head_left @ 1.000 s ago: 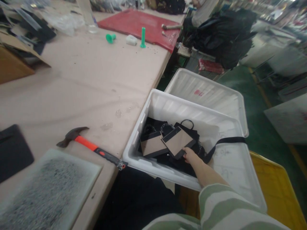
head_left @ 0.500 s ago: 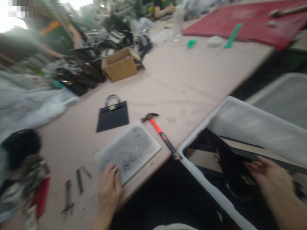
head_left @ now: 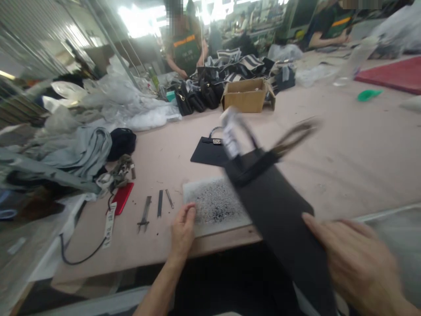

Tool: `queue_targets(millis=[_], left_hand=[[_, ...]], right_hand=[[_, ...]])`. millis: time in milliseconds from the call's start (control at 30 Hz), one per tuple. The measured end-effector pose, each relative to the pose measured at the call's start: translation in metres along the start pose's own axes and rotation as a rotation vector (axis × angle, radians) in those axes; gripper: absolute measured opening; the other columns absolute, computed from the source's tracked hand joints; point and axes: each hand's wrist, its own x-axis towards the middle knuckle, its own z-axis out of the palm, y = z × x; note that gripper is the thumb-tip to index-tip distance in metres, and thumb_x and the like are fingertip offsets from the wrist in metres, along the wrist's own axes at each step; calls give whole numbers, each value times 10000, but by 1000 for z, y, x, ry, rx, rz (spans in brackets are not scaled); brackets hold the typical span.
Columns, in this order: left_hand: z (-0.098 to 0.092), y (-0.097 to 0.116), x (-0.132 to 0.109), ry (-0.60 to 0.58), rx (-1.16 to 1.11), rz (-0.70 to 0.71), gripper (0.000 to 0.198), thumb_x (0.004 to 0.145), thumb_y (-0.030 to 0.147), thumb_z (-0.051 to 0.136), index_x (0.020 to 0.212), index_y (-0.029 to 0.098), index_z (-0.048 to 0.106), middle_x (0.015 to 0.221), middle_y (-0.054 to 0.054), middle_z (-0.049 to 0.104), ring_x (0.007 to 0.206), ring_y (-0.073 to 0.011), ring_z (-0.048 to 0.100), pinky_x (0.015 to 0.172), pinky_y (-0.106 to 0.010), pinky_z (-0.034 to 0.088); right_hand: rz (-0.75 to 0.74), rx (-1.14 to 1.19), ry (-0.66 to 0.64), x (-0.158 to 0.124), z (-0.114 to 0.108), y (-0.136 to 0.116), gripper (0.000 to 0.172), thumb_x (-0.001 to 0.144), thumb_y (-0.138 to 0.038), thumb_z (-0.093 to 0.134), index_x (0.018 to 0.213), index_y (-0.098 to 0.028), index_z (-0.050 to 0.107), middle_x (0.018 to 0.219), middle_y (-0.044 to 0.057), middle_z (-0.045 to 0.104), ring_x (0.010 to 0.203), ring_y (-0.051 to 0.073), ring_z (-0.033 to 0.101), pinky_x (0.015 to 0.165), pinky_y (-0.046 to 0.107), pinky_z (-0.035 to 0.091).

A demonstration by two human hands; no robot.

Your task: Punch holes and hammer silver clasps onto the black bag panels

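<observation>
My right hand is closed on the edge of a dark handbag, which is tilted and blurred by motion above the table's front edge. Its handles point up and away, one with a pale wrapping. My left hand has its fingers curled at the left edge of a speckled white board. The held bag covers the board's right end. Just beyond the board, a flat black handbag piece with a handle and a metal clasp lies on the table, partly hidden by the held bag.
Left of the board lie a caliper-like metal tool, a flat dark strip and a thin metal rod. A red object is farther left. A cardboard box and dark bags stand behind. Across the table, a person is working.
My right hand has lifted the dark handbag out of the bin and brought it over the table's edge. The view has swung left. My left hand stays at the board.
</observation>
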Motion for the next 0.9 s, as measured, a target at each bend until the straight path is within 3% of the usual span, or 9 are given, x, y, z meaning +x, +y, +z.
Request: queue_targets(millis=[67,167,267,433,600,700,767,833,900], left_hand=[[-6,6,4,70,-326,-192,370,873,508,680,1025,170,689,1083,-97,705,1066,-244,666,952,-377,547],[-17,12,8,-15,-650,-374,391,822,471,742,1006,138,653,1041,-117,706,991,-246,694,816,-352,592],[-23,13,9,-103,-654,-414,400,758,337,817,1050,129,637,1051,-120,718,947,-226,708,791,-332,601],[-15,13,18,-39,-455,-435,483,662,380,875,976,124,611,810,-63,719,679,-187,695,571,-267,579],[-20,25,25,-106,-425,-438,442,630,382,891,860,125,615,720,-52,699,616,-193,687,491,-249,568],[-36,32,6,-284,-510,-577,339,630,266,888,794,109,636,787,-85,719,697,-227,719,573,-305,632],[-46,31,-17,-368,-587,-683,292,624,188,883,803,105,668,885,-101,733,788,-262,735,610,-339,655],[-48,26,-46,-349,-675,-770,261,631,139,871,815,126,685,973,-93,740,873,-298,744,610,-341,660],[-40,17,-75,-201,-753,-847,209,672,83,829,819,144,695,1025,-76,747,883,-270,754,633,-292,654]], right_hand=[[-238,-77,-69,8,19,-20,360,870,-51,436,1121,-164,667,678,44,618,597,187,545,699,385,450],[-381,-121,-135,9,52,-45,366,791,34,433,1034,-109,666,645,27,590,578,175,535,693,369,412],[-410,-76,-165,2,66,-54,313,862,5,429,1057,-83,658,659,20,595,589,164,537,735,365,414],[-349,-89,-173,1,65,-47,296,935,-62,428,1108,-75,668,660,24,603,605,180,544,741,373,440],[-47,69,-178,18,69,-20,365,935,-125,411,1139,-159,711,818,79,712,738,205,655,768,377,503],[306,355,-164,57,75,-8,354,912,-296,503,1195,-213,699,1076,93,737,945,256,692,806,385,536],[494,563,-106,96,82,-6,530,846,-393,613,1344,-212,612,1118,79,726,964,259,689,808,367,541],[629,695,-52,133,92,-5,643,774,-438,702,1349,-172,593,1003,74,726,874,238,684,738,334,533],[724,734,-29,157,102,-6,469,803,-497,669,1123,-156,704,873,58,712,808,214,665,683,302,506]])
